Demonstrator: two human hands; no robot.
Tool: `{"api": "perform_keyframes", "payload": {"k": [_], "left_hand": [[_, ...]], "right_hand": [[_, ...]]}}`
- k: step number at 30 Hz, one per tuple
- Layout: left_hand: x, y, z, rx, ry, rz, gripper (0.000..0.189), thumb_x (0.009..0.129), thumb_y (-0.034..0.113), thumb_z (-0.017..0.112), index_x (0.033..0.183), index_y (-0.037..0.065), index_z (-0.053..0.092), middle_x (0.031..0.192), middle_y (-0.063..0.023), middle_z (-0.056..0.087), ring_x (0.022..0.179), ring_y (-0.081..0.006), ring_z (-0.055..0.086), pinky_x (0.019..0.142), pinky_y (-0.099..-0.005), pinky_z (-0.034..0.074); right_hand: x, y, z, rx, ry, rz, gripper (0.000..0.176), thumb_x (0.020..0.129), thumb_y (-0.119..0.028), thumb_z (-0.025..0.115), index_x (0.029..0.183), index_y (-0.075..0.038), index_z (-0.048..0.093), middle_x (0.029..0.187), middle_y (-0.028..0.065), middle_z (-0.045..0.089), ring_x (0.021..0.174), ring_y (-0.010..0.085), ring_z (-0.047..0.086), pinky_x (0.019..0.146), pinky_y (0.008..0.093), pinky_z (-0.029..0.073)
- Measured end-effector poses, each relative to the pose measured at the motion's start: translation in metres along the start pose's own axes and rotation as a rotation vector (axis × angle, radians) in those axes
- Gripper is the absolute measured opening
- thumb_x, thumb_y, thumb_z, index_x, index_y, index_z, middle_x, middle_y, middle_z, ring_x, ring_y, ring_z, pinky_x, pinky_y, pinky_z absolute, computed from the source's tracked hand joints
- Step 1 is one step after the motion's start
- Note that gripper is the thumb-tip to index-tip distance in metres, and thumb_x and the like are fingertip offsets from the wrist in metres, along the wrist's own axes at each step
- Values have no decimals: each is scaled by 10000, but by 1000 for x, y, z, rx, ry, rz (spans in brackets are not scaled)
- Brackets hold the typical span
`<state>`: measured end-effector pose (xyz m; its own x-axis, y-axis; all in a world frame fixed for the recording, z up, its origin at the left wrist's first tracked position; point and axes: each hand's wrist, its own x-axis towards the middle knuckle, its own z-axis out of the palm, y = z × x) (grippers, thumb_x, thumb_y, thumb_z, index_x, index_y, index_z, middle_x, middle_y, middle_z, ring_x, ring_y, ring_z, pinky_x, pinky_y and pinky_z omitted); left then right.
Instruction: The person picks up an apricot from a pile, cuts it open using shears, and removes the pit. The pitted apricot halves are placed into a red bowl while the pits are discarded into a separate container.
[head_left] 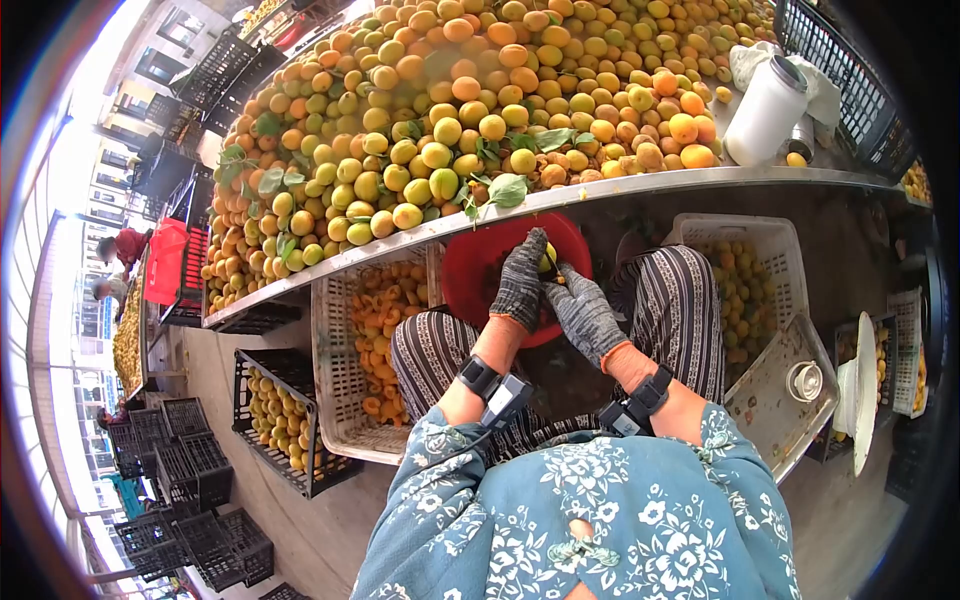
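Head view of a seated person working below the front edge of a metal table (640,186) heaped with yellow and orange apricots (470,110). The left hand (521,282), in a grey knit glove, is curled with its fingers pressed together around one small yellow apricot (547,263). The right hand (583,315), gloved alike, meets it from the right with its fingertips pinched against the same fruit. The apricot sits between the two hands, just under the table's front edge and above the red basin (478,262) that rests between the knees. Only a sliver of the fruit shows, so its long axis and the way it points cannot be told. A white crate (335,400) of orange fruit pieces stands beside the left knee, under the table edge; a second white crate (772,240) of whole fruit stands beside the right knee. A black crate (262,425) lies farther left on the floor. A white jar (765,108) stands upright near the right end of the table. Another person in red (128,246) works at the table's far left end.
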<state>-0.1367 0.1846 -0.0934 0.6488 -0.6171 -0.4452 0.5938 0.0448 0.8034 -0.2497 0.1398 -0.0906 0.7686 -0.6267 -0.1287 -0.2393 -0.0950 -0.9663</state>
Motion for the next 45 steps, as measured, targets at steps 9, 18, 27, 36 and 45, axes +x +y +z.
{"api": "perform_keyframes", "payload": {"k": [9, 18, 27, 36, 45], "left_hand": [[-5, 17, -19, -313, -317, -80, 338, 915, 244, 603, 1172, 33, 547, 1004, -112, 637, 885, -239, 635, 817, -368, 530], [-7, 29, -25, -221, -502, 103, 508, 806, 63, 702, 1250, 4, 464, 1139, -157, 594, 1049, -302, 612, 923, -418, 513], [-18, 38, -17, -494, -520, 77, 463, 864, 81, 633, 1280, 8, 443, 1232, -184, 552, 1138, -317, 559, 969, -433, 484], [4, 14, -34, 144, -449, 94, 314, 900, 146, 608, 1182, 19, 553, 1109, -179, 632, 1011, -301, 620, 900, -410, 509], [-16, 47, -28, 30, -519, 78, 399, 814, 111, 716, 1172, 13, 572, 1035, -118, 670, 956, -203, 639, 869, -333, 522]], "right_hand": [[-1, -21, -5, -614, 53, 53, 461, 882, -280, 571, 1313, -129, 508, 897, 233, 646, 847, 401, 628, 733, 482, 497], [-4, -10, -3, -456, 37, -116, 404, 881, -282, 577, 1207, -46, 547, 821, 249, 625, 792, 412, 621, 670, 487, 490], [-6, -11, -1, -399, 105, -245, 306, 878, -276, 611, 1050, -28, 562, 756, 238, 606, 728, 426, 608, 595, 492, 469], [-2, -1, 4, -345, 183, -254, 318, 890, -302, 612, 1045, -26, 580, 766, 240, 613, 727, 427, 608, 588, 478, 471], [-3, -2, -3, -308, 108, -314, 292, 901, -275, 595, 1049, -24, 578, 781, 248, 610, 746, 434, 603, 599, 485, 476]]}}
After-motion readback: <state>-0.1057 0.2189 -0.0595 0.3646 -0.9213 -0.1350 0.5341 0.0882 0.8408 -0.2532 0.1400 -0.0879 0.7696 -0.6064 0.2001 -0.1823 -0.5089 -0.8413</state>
